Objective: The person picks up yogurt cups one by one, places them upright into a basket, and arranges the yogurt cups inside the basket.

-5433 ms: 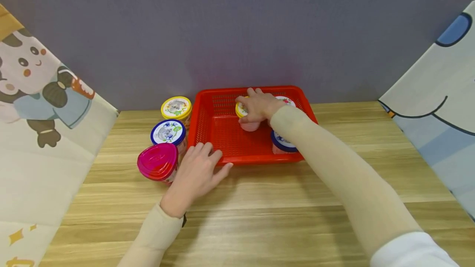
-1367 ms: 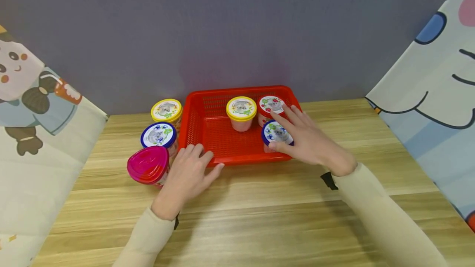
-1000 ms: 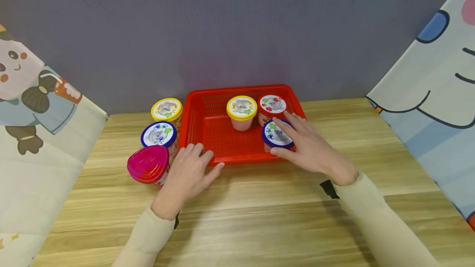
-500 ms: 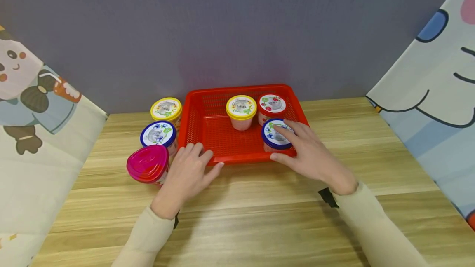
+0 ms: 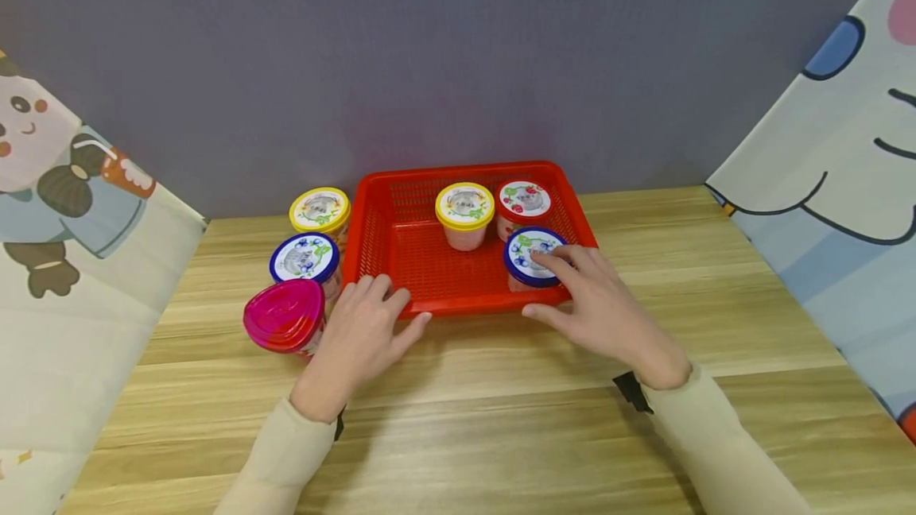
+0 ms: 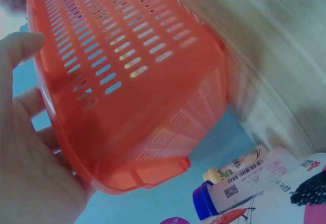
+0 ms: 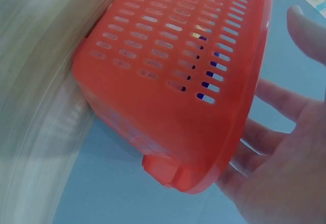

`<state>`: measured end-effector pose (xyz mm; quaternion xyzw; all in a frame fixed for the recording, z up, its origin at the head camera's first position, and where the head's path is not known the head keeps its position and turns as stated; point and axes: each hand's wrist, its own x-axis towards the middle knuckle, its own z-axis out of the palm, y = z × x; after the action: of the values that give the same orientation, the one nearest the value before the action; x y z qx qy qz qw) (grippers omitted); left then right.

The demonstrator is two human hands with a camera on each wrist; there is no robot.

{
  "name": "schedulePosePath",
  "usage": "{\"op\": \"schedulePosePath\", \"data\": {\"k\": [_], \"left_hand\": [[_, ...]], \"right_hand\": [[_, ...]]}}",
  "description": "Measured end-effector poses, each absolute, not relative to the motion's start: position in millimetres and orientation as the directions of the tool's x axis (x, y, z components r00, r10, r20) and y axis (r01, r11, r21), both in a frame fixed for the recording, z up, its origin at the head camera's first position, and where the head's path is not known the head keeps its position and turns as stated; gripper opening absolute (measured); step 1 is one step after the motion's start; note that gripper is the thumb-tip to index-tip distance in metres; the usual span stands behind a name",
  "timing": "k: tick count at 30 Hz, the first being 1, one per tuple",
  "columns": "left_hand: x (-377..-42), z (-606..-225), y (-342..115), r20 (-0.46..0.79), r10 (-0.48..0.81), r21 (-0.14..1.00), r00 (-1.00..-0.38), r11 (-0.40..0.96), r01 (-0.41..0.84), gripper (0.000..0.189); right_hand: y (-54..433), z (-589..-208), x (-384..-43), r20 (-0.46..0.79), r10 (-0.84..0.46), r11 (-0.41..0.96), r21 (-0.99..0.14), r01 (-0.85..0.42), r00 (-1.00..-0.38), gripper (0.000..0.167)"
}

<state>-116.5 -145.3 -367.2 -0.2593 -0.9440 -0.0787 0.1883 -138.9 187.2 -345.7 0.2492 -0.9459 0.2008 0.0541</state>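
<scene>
A red perforated plastic basket (image 5: 429, 311) sits against the grey back wall. Inside it stand a yellow-lidded cup (image 5: 465, 207), a red-lidded cup (image 5: 525, 200) and, nearest me, a blue-lidded cup (image 5: 533, 258). My left hand (image 5: 361, 331) grips the basket's near left corner, fingers bent over the rim and thumb outside, as the left wrist view shows. At the near right corner is my right hand (image 5: 601, 312), thumb spread away and loosely bent fingers reaching over the rim. Its fingertips overlap the blue lid in the head view.
Left of the basket, in a row, stand another yellow-lidded cup (image 5: 320, 211), another blue-lidded cup (image 5: 304, 258) and a container with a pink rounded-triangle lid (image 5: 284, 315). Printed cartoon panels (image 5: 86, 197) flank the wooden tabletop (image 5: 472, 435).
My right hand, earlier on the yellow-lidded cup inside the basket, has let go and moved right and nearer me, to the near right corner. The left hand keeps its place.
</scene>
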Motion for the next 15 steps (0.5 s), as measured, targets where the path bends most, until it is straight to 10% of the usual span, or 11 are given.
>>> {"op": "schedulePosePath", "data": {"k": [15], "left_hand": [[-116.8, -366.8, -144.9, 0.399, 0.464, 0.046, -0.791, 0.851, 0.523, 0.037]], "right_hand": [[188.6, -349.2, -139.3, 0.295, -0.426, 0.809, -0.299, -0.506, -0.855, 0.053]]}}
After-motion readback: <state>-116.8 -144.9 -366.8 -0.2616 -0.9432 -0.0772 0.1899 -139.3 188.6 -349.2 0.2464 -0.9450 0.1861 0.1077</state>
